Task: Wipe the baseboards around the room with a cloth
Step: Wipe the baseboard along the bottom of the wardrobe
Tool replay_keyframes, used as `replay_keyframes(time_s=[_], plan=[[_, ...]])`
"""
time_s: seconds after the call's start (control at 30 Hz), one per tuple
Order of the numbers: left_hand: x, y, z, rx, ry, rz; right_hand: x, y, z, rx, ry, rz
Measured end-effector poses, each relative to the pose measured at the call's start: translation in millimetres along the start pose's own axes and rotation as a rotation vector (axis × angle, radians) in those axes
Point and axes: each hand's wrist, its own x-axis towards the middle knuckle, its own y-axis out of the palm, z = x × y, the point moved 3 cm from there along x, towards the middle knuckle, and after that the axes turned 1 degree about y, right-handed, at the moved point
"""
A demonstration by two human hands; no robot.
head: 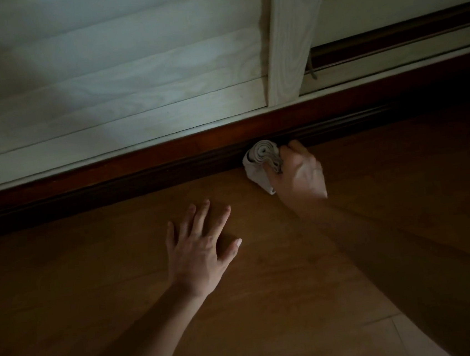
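Note:
A dark red-brown wooden baseboard (pixel 140 170) runs across the view where the floor meets the pale cabinet front. My right hand (pixel 297 171) grips a bunched grey-white cloth (pixel 259 160) and holds it against the baseboard's lower moulding near the middle of the view. My left hand (pixel 200 245) lies flat on the wooden floor (pixel 93 279), fingers spread, a little in front of the baseboard and left of the cloth.
Above the baseboard stands a white wood-grain louvred door (pixel 101 76) with an upright frame post (pixel 289 41). To the right are a sliding track (pixel 401 35) and a second pale panel. The room is dim; the baseboard's right end fades into shadow.

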Motion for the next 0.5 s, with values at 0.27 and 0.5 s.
replay_keyframes(time_s=[0.27, 0.5], plan=[[-1, 4, 1, -0.01, 0.007, -0.02, 8, -33, -63, -0.034, 0.249, -0.114], [-2, 7, 0, -0.004, 0.002, -0.029, 8, -32, -55, -0.011, 0.177, -0.068]])
